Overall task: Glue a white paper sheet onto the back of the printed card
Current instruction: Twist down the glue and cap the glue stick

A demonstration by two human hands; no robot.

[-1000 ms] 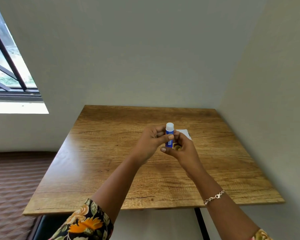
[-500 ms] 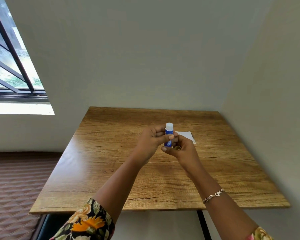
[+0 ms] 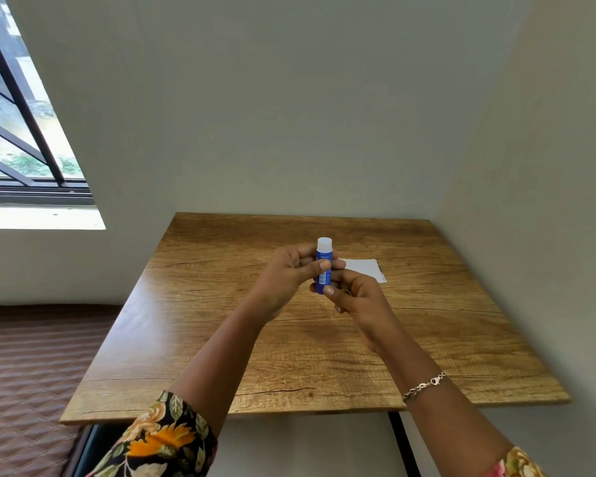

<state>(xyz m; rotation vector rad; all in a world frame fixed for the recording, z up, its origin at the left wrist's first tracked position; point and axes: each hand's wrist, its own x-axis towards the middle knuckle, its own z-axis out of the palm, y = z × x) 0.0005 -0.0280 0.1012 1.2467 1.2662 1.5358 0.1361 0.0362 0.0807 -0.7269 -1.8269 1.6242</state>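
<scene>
My left hand (image 3: 286,273) grips the glue stick (image 3: 323,266) upright while my right hand (image 3: 355,299) pinches its base. The white paper (image 3: 363,268) lies on the table (image 3: 221,339) just behind. I'd best twist gently and raise only a little glue.

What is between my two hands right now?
A blue, white-topped glue stick, held upright: the left hand grips its body and the right hand pinches its lower end. The head view shows this.
</scene>
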